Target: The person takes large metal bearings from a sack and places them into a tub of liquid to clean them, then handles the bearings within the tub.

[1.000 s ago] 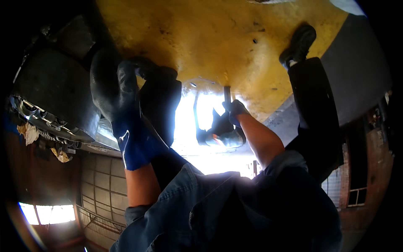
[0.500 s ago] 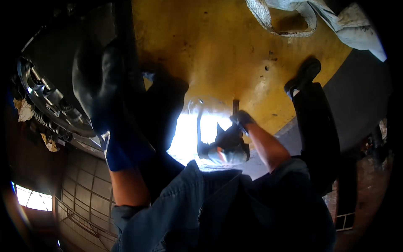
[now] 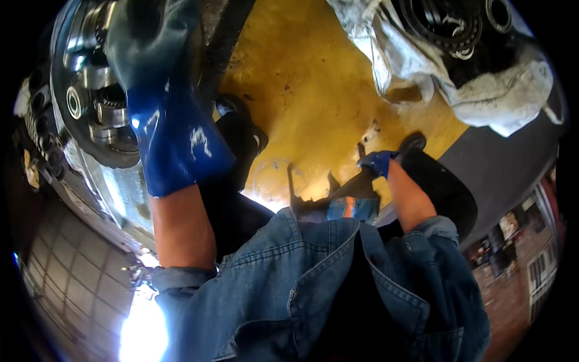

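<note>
My left hand wears a long blue rubber glove, greyish over the hand. It is raised at the upper left, beside a round dark tub holding several shiny metal bearings. The picture's top edge cuts off its fingertips, so its grip does not show. Lower and to the right, over the yellow floor, my right hand has a blue glove too. Its fingers are curled in; a dark narrow shape lies against them, and I cannot make out whether it is a held thing or a shadow.
A white woven sack with strap loops stands at the upper right, with large bearing rings in it. More metal parts lie at the far left. Dark boots stand on the yellow floor.
The view has shifted, bringing more of the tub and the sack's contents into sight. My left hand now appears higher in the picture, beside the bearings. The glare on the floor has shrunk.
</note>
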Tool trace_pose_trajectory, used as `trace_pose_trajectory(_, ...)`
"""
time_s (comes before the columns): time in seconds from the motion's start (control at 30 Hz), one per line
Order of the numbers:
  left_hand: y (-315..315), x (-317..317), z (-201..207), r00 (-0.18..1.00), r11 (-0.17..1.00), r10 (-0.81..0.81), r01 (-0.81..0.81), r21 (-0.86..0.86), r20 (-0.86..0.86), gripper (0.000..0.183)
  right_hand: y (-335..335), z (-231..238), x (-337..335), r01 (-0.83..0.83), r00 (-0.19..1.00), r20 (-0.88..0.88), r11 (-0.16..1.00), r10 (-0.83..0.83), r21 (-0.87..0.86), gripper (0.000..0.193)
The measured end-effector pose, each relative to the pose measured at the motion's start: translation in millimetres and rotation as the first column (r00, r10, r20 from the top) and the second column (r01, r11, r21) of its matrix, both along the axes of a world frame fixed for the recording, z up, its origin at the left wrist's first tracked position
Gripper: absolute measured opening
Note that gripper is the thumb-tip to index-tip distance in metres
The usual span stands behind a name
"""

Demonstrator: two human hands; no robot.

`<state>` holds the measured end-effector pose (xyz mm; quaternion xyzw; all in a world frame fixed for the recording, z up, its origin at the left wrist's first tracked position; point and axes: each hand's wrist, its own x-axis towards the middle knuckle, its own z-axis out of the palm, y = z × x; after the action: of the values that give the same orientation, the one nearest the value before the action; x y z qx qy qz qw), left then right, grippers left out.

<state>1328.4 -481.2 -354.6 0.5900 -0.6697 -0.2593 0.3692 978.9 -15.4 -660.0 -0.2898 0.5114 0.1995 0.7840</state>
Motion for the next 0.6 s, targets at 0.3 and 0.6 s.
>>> trace_pose_trajectory(0.3,16.1,35.0,53.0,0.998,0.982,0.048,-0.042,-0.186,0.029,0.061,-98.8,7.6,100.4,-0.709,0.701,-0.087,0.705,0.707,0.017,0.033)
trace_pose_trajectory(0.6,67.9,-19.6,60.8,0.998,0.924,0.065,-0.058,-0.378,0.006,0.050,-234.6,14.7,147.2,0.197,0.901,-0.170,0.725,-0.400,-0.660,0.043)
